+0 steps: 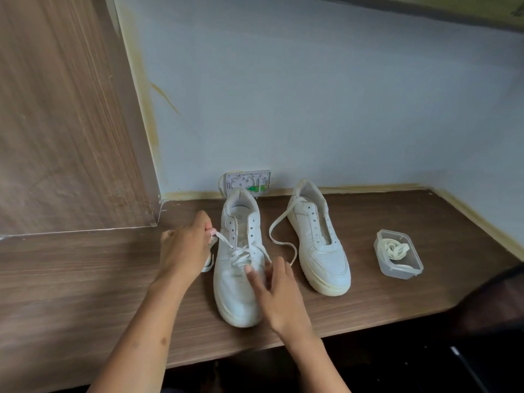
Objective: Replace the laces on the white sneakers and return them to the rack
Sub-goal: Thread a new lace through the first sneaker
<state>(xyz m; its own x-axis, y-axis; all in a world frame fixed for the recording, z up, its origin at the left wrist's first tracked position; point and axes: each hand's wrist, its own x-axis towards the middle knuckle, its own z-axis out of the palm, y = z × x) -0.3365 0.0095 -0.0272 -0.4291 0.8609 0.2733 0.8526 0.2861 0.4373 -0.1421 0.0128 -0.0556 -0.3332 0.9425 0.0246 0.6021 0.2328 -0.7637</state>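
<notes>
Near sneaker [236,279]: stands on the wooden desk [85,279], toe toward the person, laced across the lower eyelets only — the upper eyelets show bare.
Far sneaker [319,245]: just to the right on the same desk, no lace through its eyelets; one loose lace [279,236] trails from its collar down to the desk between the 2 shoes.
Left hand [185,251]: fingers curled, pinching the end of the near sneaker's lace [224,241] just beside the left eyelet row, the strand drawn taut.
Right hand [276,290]: lies over the near sneaker's right flank, forefinger stretched onto the vamp; the other lace end runs toward it, but I cannot tell whether it grips that end.
Spare laces [397,249]: coiled in a small clear tub [381,262], well apart to the right.
Rack: not in view.
Handling, lace: likely soft, flat, limp and light — it will twist and slide back through an eyelet unless kept under tension; best taken at the stiff tip for threading.
Handling, shoe: probably light with a stiff thick sole and smooth upper, so it may skid when a lace is pulled; steady it at the side or sole.
</notes>
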